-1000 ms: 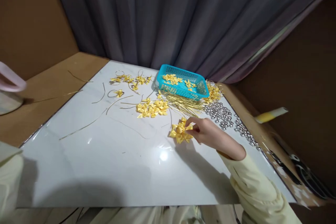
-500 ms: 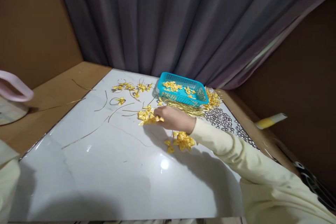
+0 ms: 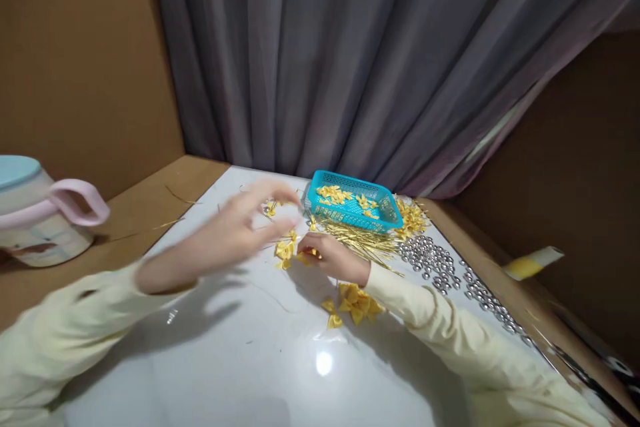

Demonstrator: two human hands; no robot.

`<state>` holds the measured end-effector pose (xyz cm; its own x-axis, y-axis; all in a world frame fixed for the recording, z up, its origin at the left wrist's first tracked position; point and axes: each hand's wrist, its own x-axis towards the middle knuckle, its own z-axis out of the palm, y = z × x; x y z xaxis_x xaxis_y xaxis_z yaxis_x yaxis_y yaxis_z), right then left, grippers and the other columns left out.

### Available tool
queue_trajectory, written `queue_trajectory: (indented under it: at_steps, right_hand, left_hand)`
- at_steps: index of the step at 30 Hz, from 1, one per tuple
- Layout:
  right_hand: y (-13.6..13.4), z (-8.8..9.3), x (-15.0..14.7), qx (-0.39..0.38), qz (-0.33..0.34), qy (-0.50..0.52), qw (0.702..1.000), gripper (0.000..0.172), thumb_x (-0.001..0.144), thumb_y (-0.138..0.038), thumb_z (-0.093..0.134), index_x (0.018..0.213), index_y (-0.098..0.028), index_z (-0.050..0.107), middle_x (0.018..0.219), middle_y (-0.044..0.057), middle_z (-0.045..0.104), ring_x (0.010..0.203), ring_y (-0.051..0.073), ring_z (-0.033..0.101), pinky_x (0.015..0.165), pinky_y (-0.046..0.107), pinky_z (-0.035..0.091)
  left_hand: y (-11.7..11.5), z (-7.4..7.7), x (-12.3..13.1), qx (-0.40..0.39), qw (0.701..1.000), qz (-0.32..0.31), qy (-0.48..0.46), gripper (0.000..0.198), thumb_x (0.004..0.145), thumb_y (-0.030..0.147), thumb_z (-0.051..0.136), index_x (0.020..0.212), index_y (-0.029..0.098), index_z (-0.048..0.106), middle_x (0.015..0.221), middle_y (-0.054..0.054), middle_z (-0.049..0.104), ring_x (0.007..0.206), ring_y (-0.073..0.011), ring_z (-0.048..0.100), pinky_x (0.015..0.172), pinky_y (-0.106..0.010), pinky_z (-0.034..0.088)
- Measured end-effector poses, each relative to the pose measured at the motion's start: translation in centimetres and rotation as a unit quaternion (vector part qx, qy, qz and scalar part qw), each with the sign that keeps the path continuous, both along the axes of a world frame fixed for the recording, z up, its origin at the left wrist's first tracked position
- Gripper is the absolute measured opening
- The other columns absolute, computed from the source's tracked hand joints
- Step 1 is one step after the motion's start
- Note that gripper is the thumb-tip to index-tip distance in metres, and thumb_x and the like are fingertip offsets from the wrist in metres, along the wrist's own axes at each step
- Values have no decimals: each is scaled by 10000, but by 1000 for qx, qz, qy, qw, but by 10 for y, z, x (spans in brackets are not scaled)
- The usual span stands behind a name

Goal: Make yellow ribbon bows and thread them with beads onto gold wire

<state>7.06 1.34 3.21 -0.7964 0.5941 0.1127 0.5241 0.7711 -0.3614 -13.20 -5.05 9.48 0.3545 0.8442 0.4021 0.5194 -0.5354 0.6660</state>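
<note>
My left hand [image 3: 233,233] is raised over the left part of the table, smeared by motion, its thumb and fingers apart and nothing visible between them. Yellow ribbon flowers [image 3: 285,251] lie just below its fingertips. Close by, my right hand [image 3: 333,257] has its fingers curled at the table, with a yellow ribbon bow [image 3: 313,252] partly showing in them. Nearer to me, under the right forearm, a group of yellow ribbon bows [image 3: 357,303] rests on the white tabletop [image 3: 225,373].
A turquoise basket [image 3: 355,219] at the back holds yellow bows. Gold wire stems [image 3: 360,240] lie before it, silver beads [image 3: 433,260] to their right. On the left stands a cup with a pink handle [image 3: 83,203]. A yellow-and-white tube [image 3: 534,263] sits at the right edge.
My left hand has come in from the left and now reaches over the table. The right hand stays by the yellow bows. The view has tilted up and to the left.
</note>
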Motion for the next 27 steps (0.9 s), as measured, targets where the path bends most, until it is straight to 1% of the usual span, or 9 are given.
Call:
queue_trajectory:
  at_steps: [2, 5, 8, 10, 13, 16, 20, 23, 27]
  right_hand:
    - [-12, 11, 11, -21, -11, 40, 999, 139, 841, -49, 505, 874, -132, 612, 860, 55, 662, 759, 132, 611, 679, 242, 484]
    - [-35, 22, 30, -63, -32, 113, 991, 105, 888, -201, 529, 880, -153, 622, 879, 51, 683, 777, 134, 634, 689, 255, 493]
    - [-57, 24, 48, -150, -32, 257, 954, 151, 855, -299, 596, 805, -172, 660, 831, 57, 689, 798, 167, 626, 758, 327, 488]
    - [-68, 21, 56, -168, -2, 310, 936, 171, 853, -321, 601, 784, -186, 680, 789, 63, 691, 809, 182, 609, 771, 354, 484]
    - [-79, 12, 66, -120, 16, 336, 934, 145, 860, -298, 596, 800, -210, 695, 775, 69, 693, 819, 197, 576, 764, 371, 477]
    - [-84, 2, 73, -82, -25, 359, 929, 126, 868, -267, 583, 817, -211, 684, 848, 78, 666, 840, 195, 571, 802, 382, 460]
    - [-89, -7, 80, -226, -102, 404, 880, 136, 872, -303, 570, 896, -184, 631, 934, 80, 594, 830, 169, 592, 724, 312, 499]
    - [-93, -9, 81, -317, -103, 411, 849, 187, 861, -330, 579, 949, -166, 586, 892, 65, 592, 727, 138, 604, 630, 267, 509]
    - [-95, -12, 79, -249, -127, 362, 890, 164, 813, -292, 635, 894, -162, 581, 767, 41, 637, 671, 137, 629, 646, 267, 519]
  left_hand:
    - [6, -19, 12, -53, 997, -39, 41, 364, 853, 445, 568, 1093, 172, 548, 1103, -81, 582, 1019, -247, 539, 871, -416, 446]
    - [15, -46, 31, -238, 961, -139, 17, 493, 808, 545, 576, 1138, 185, 508, 1138, -97, 566, 1006, -234, 543, 831, -362, 444]
    - [19, -56, 45, -421, 846, -312, -100, 526, 883, 629, 347, 1066, 175, 541, 1014, -95, 611, 872, -189, 587, 752, -317, 448]
    - [19, -54, 53, -466, 793, -367, -142, 490, 893, 608, 360, 992, 175, 567, 887, -61, 624, 740, -154, 582, 676, -279, 431]
    - [13, -50, 60, -434, 823, -350, -112, 273, 875, 433, 549, 901, 167, 602, 739, 1, 599, 617, -102, 529, 618, -226, 386]
    - [6, -49, 64, -399, 868, -283, -90, 175, 867, 308, 573, 962, 163, 597, 692, 24, 596, 583, -93, 531, 594, -213, 388]
    - [-3, -53, 68, -318, 923, -199, -89, 200, 867, 267, 546, 1042, 171, 561, 674, 30, 613, 614, -118, 573, 599, -225, 422]
    - [-8, -55, 70, -234, 955, -171, -56, 140, 878, 242, 522, 981, 182, 595, 813, 4, 651, 720, -128, 598, 693, -241, 442]
    - [-11, -58, 72, -184, 970, -156, -5, 120, 890, 214, 496, 907, 185, 611, 845, 3, 659, 772, -132, 601, 727, -234, 440]
